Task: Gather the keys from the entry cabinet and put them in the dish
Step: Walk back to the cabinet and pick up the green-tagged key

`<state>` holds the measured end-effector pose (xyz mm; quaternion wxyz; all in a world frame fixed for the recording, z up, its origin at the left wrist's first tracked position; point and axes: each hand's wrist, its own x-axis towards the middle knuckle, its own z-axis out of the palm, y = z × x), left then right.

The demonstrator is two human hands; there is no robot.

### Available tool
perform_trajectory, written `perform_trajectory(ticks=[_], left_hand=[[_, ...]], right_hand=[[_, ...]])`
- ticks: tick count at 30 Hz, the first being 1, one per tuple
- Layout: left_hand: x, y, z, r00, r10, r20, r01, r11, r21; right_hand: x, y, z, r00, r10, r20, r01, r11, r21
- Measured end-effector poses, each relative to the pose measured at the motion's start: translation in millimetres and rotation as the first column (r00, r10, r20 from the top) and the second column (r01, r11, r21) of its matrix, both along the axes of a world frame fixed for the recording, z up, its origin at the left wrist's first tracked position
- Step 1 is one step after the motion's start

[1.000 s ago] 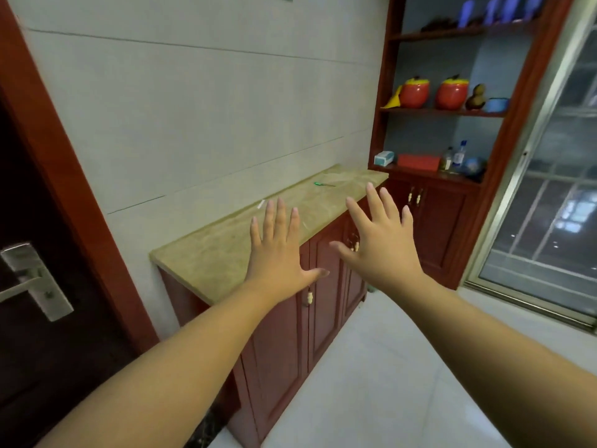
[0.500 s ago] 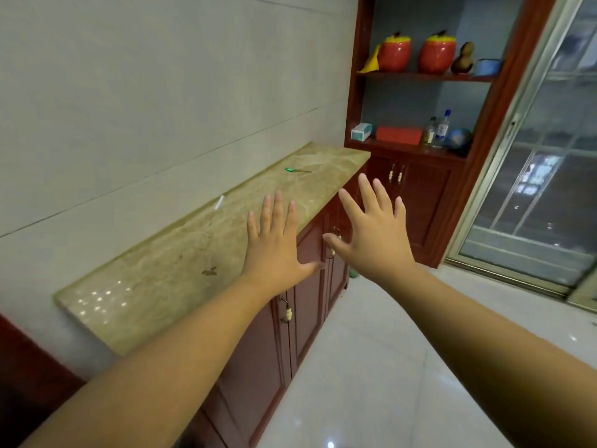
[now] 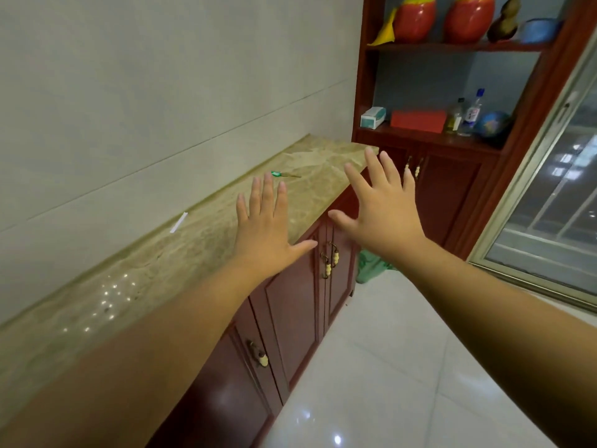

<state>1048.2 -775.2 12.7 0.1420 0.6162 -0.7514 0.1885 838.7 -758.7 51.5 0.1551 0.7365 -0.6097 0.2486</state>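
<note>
The entry cabinet [image 3: 168, 270] is a low red-brown unit with a beige marble top along the left wall. A key with a green head [image 3: 284, 174] lies flat on the far part of that top, near the wall. My left hand [image 3: 268, 231] hovers over the marble with fingers spread, empty, a short way before the key. My right hand [image 3: 384, 211] is stretched out past the cabinet's front edge, fingers apart, holding nothing. A blue dish [image 3: 538, 29] sits on the upper shelf at the far right.
A tall red-brown shelf unit [image 3: 429, 137] stands at the cabinet's far end, holding two red jars [image 3: 415, 17], a red box, a small white box, bottles and a globe. A small white strip [image 3: 178, 222] lies by the wall. Glossy white floor tiles spread right; a glass door is at far right.
The view has moved forward along the cabinet; the dark entry door has left the frame. Both hands stay spread and empty, now nearer the green key.
</note>
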Motion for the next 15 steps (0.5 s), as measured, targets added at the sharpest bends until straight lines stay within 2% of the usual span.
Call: perform_trajectory(ticks=[8,15], left_hand=[[-13.8,-102.2,-17.9,1.000,0.006,-0.019,-0.006,1.000,0.023],[2.2,-224.5,-35.2,0.994,0.054,-0.099,-0.051,0.998,0.038]], right_hand=[[-22.0,-103.4,-20.0,1.000,0.018,0.001,-0.018,0.997,0.072],[0.3,-228.5,-29.7,0.997,0.072,-0.001,-0.072,0.990,0.121]])
